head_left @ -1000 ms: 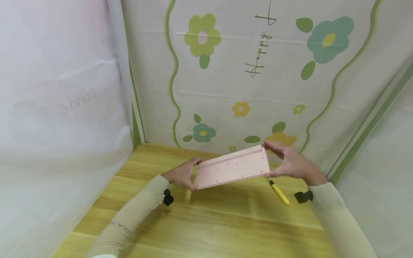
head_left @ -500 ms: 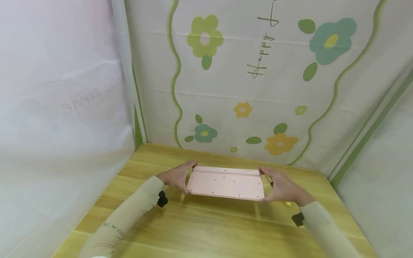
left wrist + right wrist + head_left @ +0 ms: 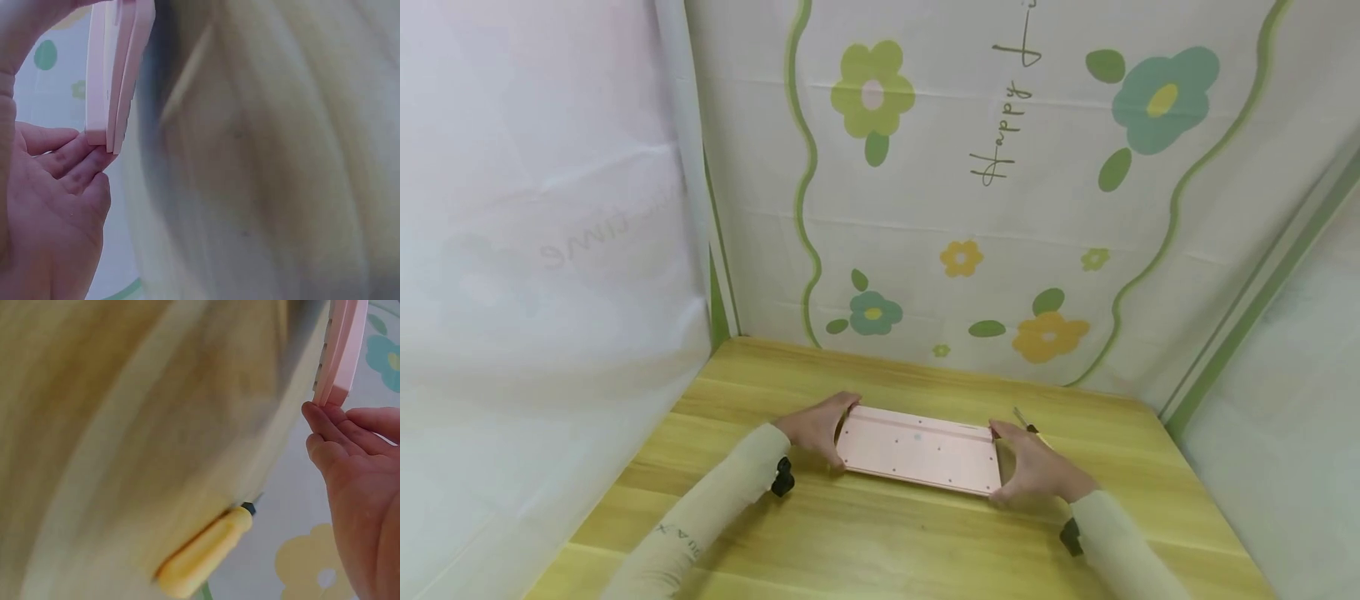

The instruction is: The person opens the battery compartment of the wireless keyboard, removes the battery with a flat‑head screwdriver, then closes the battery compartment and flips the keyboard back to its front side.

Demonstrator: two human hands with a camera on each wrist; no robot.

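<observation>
The left hand (image 3: pixel 815 428) pinches one end of the pink panel (image 3: pixel 917 455), which lies at its 3 o'clock; the right hand (image 3: pixel 1037 468) pinches the other end, the panel at its 9 o'clock.

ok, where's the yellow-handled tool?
In the head view, the yellow-handled tool lies on the table, right of the pink panel, partly hidden behind the right hand.
</observation>
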